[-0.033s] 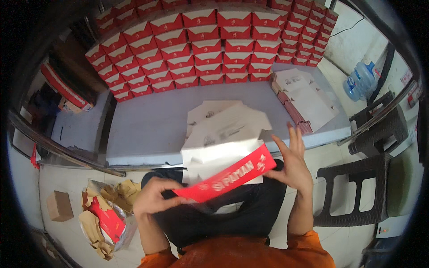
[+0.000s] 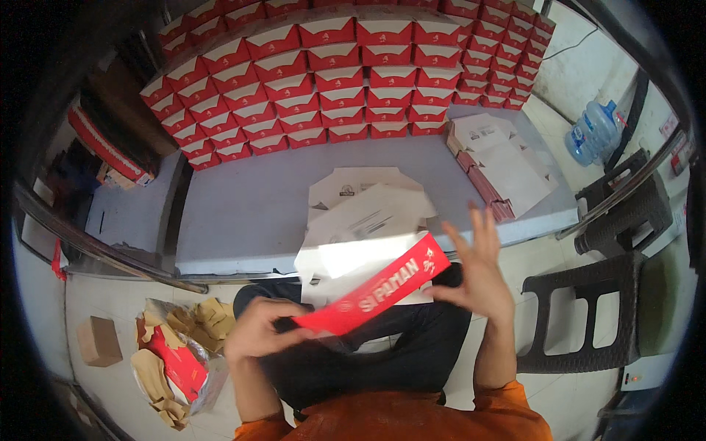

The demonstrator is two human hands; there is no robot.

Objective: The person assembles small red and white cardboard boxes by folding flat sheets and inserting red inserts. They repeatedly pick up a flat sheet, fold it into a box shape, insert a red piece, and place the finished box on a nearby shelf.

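Note:
A partly folded carton [image 2: 371, 234] with a white inside and a red side panel [image 2: 375, 298] is in front of me, tilted over my lap. My left hand [image 2: 268, 331] pinches the left end of the red panel between thumb and fingers. Its right end is beside my right hand [image 2: 474, 275], whose fingers are spread, with the thumb close to the panel. Whether that thumb touches the carton, I cannot tell. Under and behind the carton, another flat white carton blank [image 2: 360, 178] lies at the table's near edge.
Rows of red and white folded boxes [image 2: 323, 95] stand stacked along the back of the grey table [image 2: 243, 198]. A pile of flat carton blanks [image 2: 507, 162] lies at right. Beyond are a blue water jug [image 2: 594, 132] and a dark stool [image 2: 585, 316]. Torn brown paper [image 2: 158, 375] fills a bag on the floor.
The carton's red panel has tilted more steeply, and its white flap has shifted slightly lower. My left hand has moved a little right; my right hand's fingers stay spread.

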